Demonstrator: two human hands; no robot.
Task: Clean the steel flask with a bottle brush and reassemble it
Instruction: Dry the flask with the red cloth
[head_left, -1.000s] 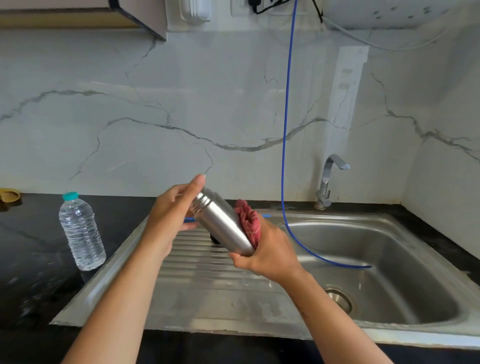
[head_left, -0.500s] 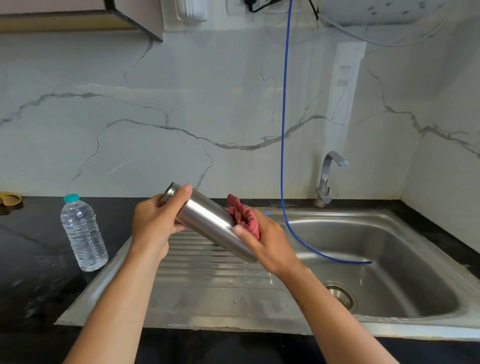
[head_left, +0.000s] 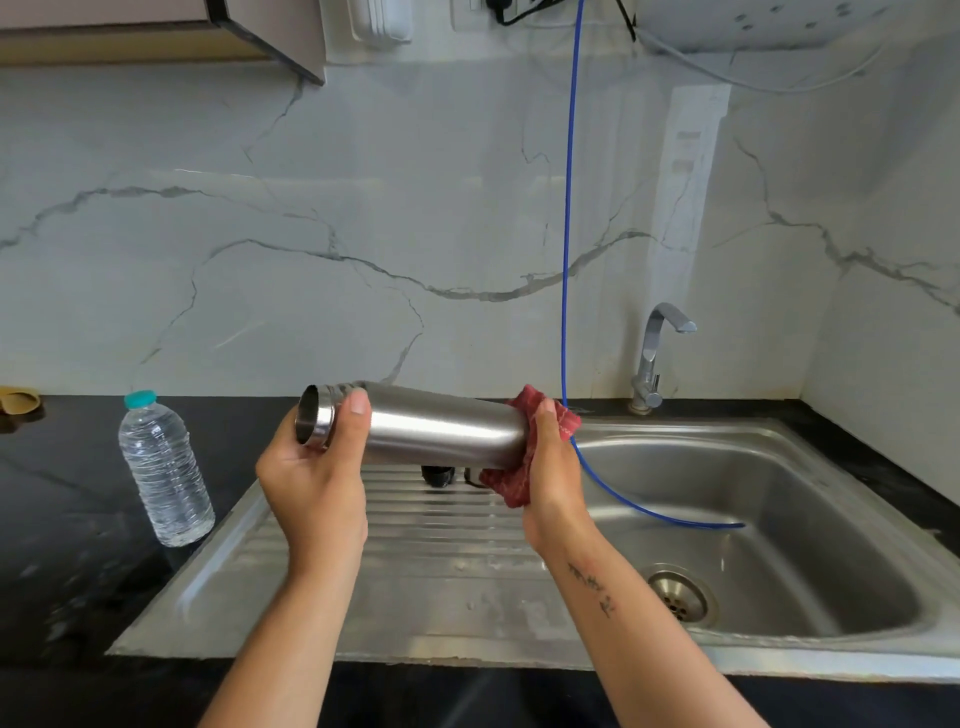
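1. We see the flask (head_left: 441, 431) held nearly level above the ribbed drainboard (head_left: 447, 525), its open mouth to the left and slightly toward us, its base to the right.
2. Our left hand (head_left: 317, 478) grips the flask at the neck: the thumb lies across the front just behind the shiny rim, and the fingers curl round underneath and behind.
3. Our right hand (head_left: 550, 467) holds a red cloth (head_left: 556, 415) pressed over the flask's base; the cloth bunches out above the thumb and below the palm, and the fingers curl round it.
4. No cap is on the flask; the mouth is bare and dark inside.
5. A small black object (head_left: 437, 475) lies on the drainboard just under the flask; we cannot tell what it is.
6. The sink (head_left: 779, 525) lies to the right, its drain (head_left: 678, 597) in the bottom of the basin.
7. A blue tube (head_left: 569, 234) hangs down the marble wall, passes behind the cloth, and its end rests in the basin.
8. A tap (head_left: 657, 353) stands at the back edge of the sink, its spout turned right.
9. A plastic water bottle (head_left: 163, 467) with a teal cap stands upright on the black surface (head_left: 67, 519), left of the drainboard and well apart from the hands.
10. A tan object (head_left: 18, 400) sits at the far left edge of the surface, partly cut off.
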